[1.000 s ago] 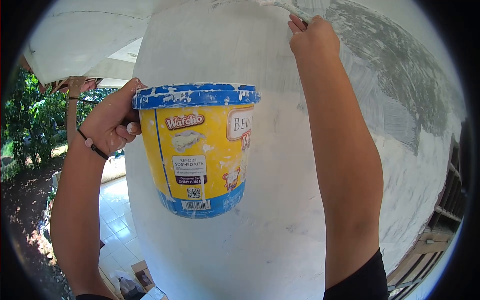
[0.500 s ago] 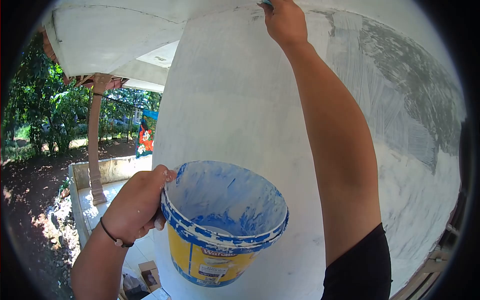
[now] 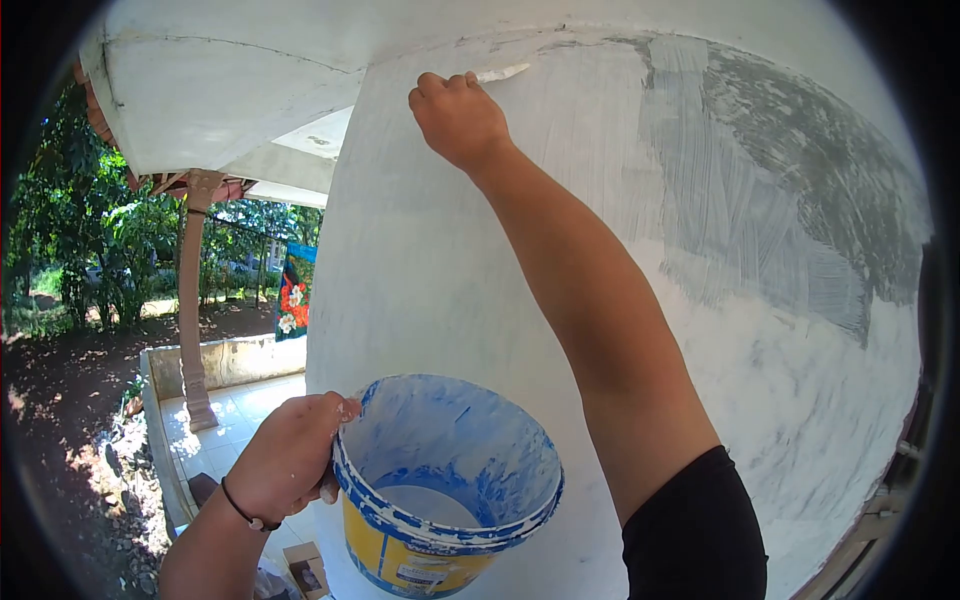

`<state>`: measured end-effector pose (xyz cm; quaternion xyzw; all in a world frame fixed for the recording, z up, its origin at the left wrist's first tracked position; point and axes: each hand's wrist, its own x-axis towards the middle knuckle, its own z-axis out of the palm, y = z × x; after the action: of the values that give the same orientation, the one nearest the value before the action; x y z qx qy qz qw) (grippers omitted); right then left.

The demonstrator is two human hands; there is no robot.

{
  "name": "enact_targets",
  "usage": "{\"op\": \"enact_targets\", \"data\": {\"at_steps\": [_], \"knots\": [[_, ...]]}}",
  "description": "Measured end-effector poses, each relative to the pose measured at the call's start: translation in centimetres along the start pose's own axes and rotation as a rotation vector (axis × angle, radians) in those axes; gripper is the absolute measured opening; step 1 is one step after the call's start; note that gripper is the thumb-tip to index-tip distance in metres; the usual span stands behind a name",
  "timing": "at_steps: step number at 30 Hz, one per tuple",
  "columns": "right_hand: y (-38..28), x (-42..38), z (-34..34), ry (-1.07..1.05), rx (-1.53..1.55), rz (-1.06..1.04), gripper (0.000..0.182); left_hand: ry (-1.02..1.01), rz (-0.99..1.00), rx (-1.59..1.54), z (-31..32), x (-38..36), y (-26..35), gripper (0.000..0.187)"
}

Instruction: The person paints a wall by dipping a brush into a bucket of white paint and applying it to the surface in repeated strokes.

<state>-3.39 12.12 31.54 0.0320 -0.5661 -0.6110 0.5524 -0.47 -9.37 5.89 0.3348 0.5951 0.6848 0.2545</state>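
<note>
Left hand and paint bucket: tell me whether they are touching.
Touching. The head view shows the left hand gripping the blue rim of the paint bucket, fingers wrapped against its side with no gap, holding it up beside the white wall.

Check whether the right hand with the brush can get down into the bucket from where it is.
Probably yes. The right hand holds the brush high against the wall, and the bucket, held by the left hand, sits open-topped below with nothing between.

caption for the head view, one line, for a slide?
Right hand holds a paintbrush against the top of a white-painted wall while the left hand grips the rim of a paint bucket.
</note>
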Motion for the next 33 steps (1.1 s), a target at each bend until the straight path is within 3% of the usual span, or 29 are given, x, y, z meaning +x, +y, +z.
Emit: {"op": "enact_targets", "data": {"at_steps": [5,10,14,20,22,23,27,33], "knots": [[0.4,1.4,1.2,0.194,0.028,-0.046,0.011,0.002,-0.027,-0.045,-0.1,-0.1,0.1,0.030],[2.1,-0.2,2.9,0.113,0.022,-0.013,0.010,0.009,-0.027,-0.011,-0.1,0.1,0.2,0.028],[0.4,-2.2,2.1,0.032,-0.023,-0.140,0.011,0.008,-0.027,-0.061,0.0,0.4,-0.1,0.028],[2.8,0.1,2.2,0.206,0.038,-0.117,0.010,-0.027,-0.024,-0.025,-0.2,1.2,0.2,0.029],[3.7,0.5,2.5,0.020,0.151,0.011,0.010,-0.061,-0.006,-0.089,-0.2,1.3,0.2,0.028],[3.7,-0.1,3.1,0.098,0.115,-0.001,0.010,-0.065,-0.001,-0.094,0.0,1.4,0.2,0.028],[1.9,-2.4,1.6,0.062,0.051,-0.156,0.010,-0.065,-0.026,-0.020,0.9,1.3,0.6,0.030],[4.0,-0.5,-0.3,0.218,0.008,-0.111,0.009,-0.124,0.011,-0.066,1.0,2.0,0.7,0.031]]}}
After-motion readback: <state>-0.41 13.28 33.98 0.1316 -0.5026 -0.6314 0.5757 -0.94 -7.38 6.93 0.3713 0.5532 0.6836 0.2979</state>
